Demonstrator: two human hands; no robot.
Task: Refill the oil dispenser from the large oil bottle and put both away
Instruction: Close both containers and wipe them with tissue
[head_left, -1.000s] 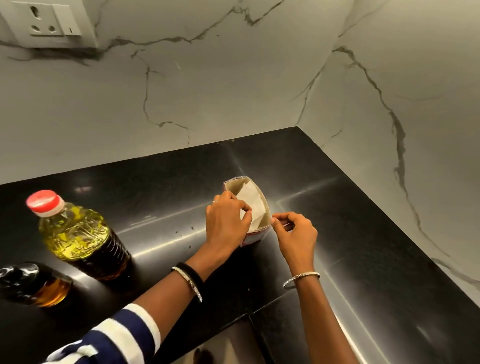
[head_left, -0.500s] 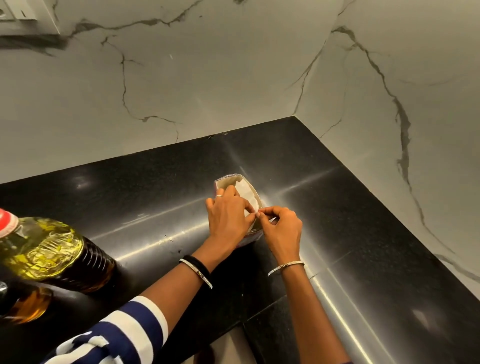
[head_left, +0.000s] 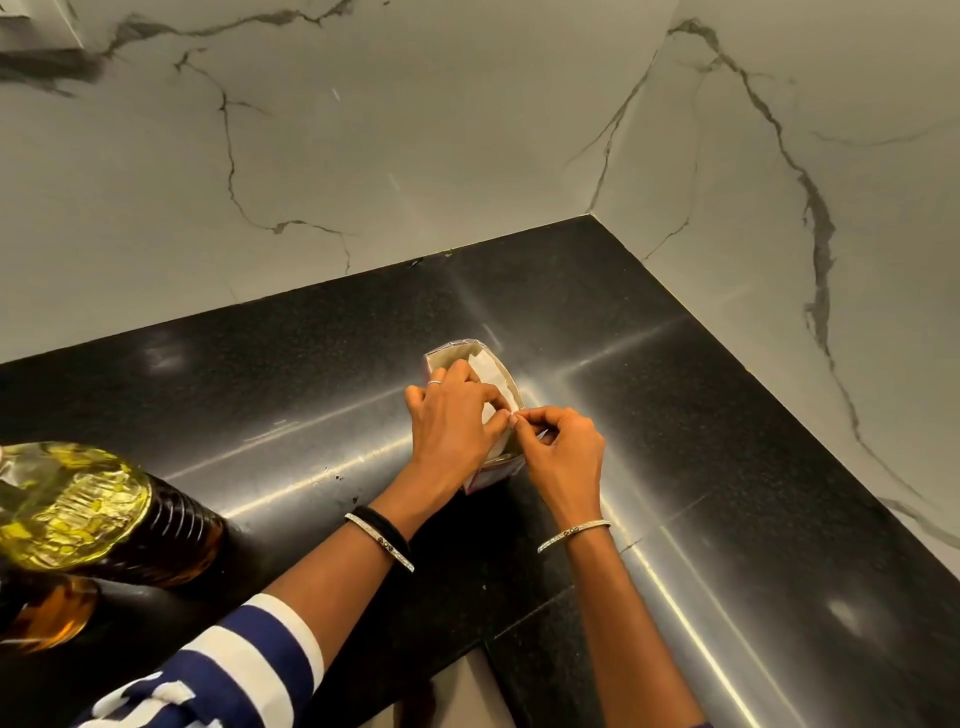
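Black polished stone counter (head_left: 675, 467) in a corner, white marble-look walls (head_left: 415, 156) with grey veins. Small open carton (head_left: 492, 475) mid-counter, pinkish print too small to read, white paper liner (head_left: 488, 374) inside. Left hand (head_left: 452, 421) lies over the carton mouth, fingertips pinching the liner edge; right hand (head_left: 563, 449), fingers curled, pinches the same spot. Large oil bottle (head_left: 78, 509) at left edge: yellow oil, ribbed, cap cut off. Oil dispenser (head_left: 47, 613) just nearer, amber oil, mostly out of frame.
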